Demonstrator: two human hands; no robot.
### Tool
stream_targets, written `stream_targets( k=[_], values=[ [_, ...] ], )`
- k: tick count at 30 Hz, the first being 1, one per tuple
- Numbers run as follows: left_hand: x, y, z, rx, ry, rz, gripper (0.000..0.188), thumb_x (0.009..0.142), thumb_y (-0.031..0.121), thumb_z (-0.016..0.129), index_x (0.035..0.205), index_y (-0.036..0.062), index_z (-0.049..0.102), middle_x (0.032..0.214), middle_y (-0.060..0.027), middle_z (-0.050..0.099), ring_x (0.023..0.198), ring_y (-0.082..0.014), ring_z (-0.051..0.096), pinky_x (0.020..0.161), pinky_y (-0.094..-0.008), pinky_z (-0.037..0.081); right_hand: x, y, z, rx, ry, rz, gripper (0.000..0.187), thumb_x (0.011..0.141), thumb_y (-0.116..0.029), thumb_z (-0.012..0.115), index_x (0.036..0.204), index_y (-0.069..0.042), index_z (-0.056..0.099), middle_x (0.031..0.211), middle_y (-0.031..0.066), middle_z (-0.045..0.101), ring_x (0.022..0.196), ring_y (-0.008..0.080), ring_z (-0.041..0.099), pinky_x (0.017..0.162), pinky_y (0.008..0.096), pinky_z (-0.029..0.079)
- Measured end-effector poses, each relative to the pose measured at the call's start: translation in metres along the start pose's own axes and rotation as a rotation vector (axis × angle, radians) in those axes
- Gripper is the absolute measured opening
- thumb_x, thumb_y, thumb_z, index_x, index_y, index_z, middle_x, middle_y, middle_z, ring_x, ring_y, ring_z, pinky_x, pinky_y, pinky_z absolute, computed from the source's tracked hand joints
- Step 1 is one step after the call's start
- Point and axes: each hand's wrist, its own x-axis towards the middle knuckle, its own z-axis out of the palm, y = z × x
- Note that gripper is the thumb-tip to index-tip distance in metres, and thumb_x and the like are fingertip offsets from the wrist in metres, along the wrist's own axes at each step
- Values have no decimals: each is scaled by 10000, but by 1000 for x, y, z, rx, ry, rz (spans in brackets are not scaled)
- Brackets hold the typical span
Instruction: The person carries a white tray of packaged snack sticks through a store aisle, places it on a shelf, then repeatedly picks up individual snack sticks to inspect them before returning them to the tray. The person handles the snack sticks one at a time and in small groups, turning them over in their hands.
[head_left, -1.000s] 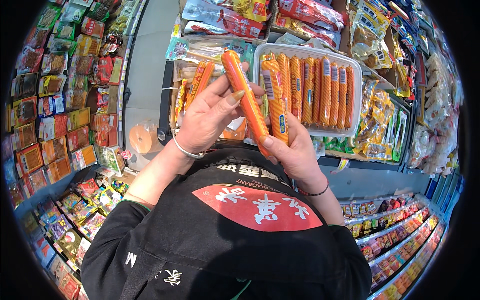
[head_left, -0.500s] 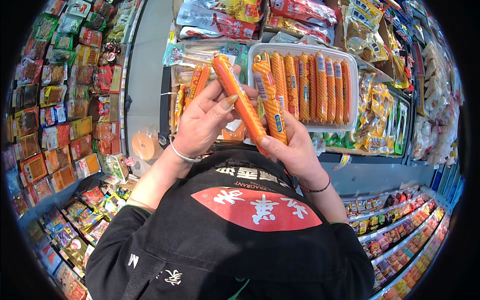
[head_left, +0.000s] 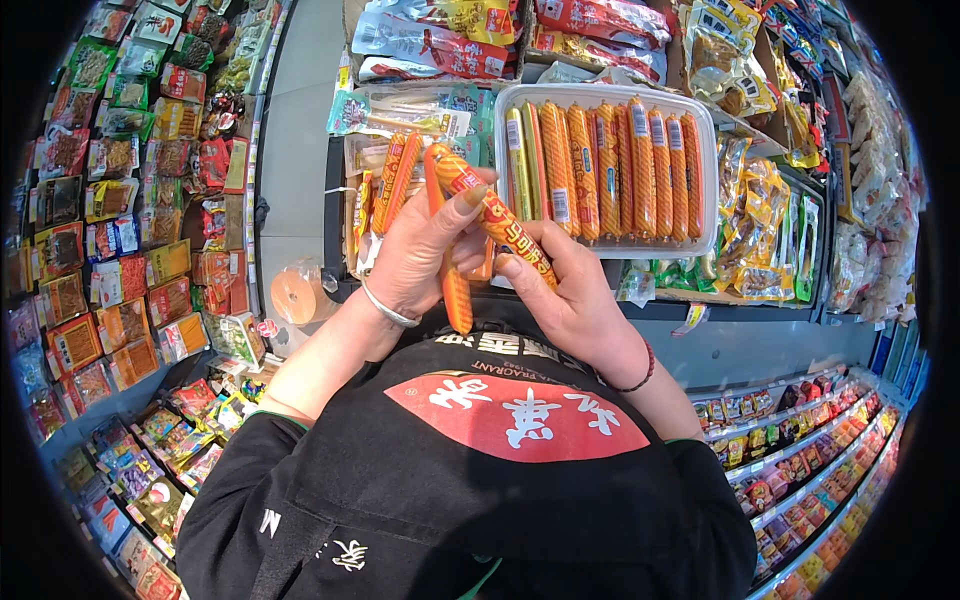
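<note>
My left hand (head_left: 420, 255) and my right hand (head_left: 570, 300) together hold a long orange wrapped sausage (head_left: 495, 218), tilted from upper left to lower right. The left fingers pinch its upper end; the right fingers grip its lower end. A second orange sausage (head_left: 455, 295) hangs down under the left palm. Just beyond sits a white plastic tray (head_left: 600, 96) with several orange sausages lying side by side. A silver bangle circles my left wrist and a dark bead band my right.
More sausages (head_left: 392, 180) lie in a box left of the tray. Packaged snacks fill the shelves at left (head_left: 120, 200) and right (head_left: 860, 170). A roll of tape (head_left: 293, 295) sits below the shelf edge. Low shelves of packets (head_left: 810, 450) run at lower right.
Both hands have come down and a little nearer to me with the sausage. A second sausage now shows under the left palm.
</note>
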Motion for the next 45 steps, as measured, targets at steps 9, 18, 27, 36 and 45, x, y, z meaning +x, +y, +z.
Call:
stream_targets(
  k=[9, 18, 27, 36, 45],
  values=[
    [-1, 9, -12, -161, 65, 127, 543, 966, 323, 681, 1381, 29, 492, 1010, -10, 588, 681, -39, 437, 527, -175, 371, -4, -7, -7, 222, 16, 132, 280, 982, -101, 630, 1213, 51, 589, 972, 90, 683, 875, 108, 650, 743, 261, 526],
    [-3, 6, -12, -127, 62, 144, 552, 961, 321, 691, 1399, 58, 483, 1135, -59, 583, 710, -50, 448, 538, -169, 385, -5, -4, 3, -80, 176, -117, 288, 876, -64, 735, 1116, 22, 600, 983, 133, 684, 883, 218, 720, 738, 315, 557],
    [-6, 5, -11, -82, 76, 181, 556, 979, 340, 660, 1414, 54, 466, 1162, -68, 576, 705, -50, 463, 541, -174, 387, -5, -2, 10, -196, 257, -234, 299, 812, -28, 761, 1072, 3, 618, 926, 133, 648, 811, 284, 684, 698, 341, 537],
    [-9, 5, -7, -35, 75, 232, 599, 982, 350, 650, 1443, 36, 432, 1181, -70, 570, 733, -54, 483, 553, -181, 409, -2, 2, 13, -259, 317, -374, 307, 785, -11, 774, 1052, -7, 622, 895, 134, 642, 762, 286, 659, 649, 347, 524],
    [-10, 6, -6, -17, 60, 250, 639, 981, 352, 650, 1469, 20, 403, 1208, -78, 565, 767, -69, 491, 571, -189, 427, -2, 1, 16, -250, 318, -370, 313, 785, -12, 774, 1053, -10, 614, 889, 134, 643, 757, 288, 658, 649, 354, 526]
  ],
)
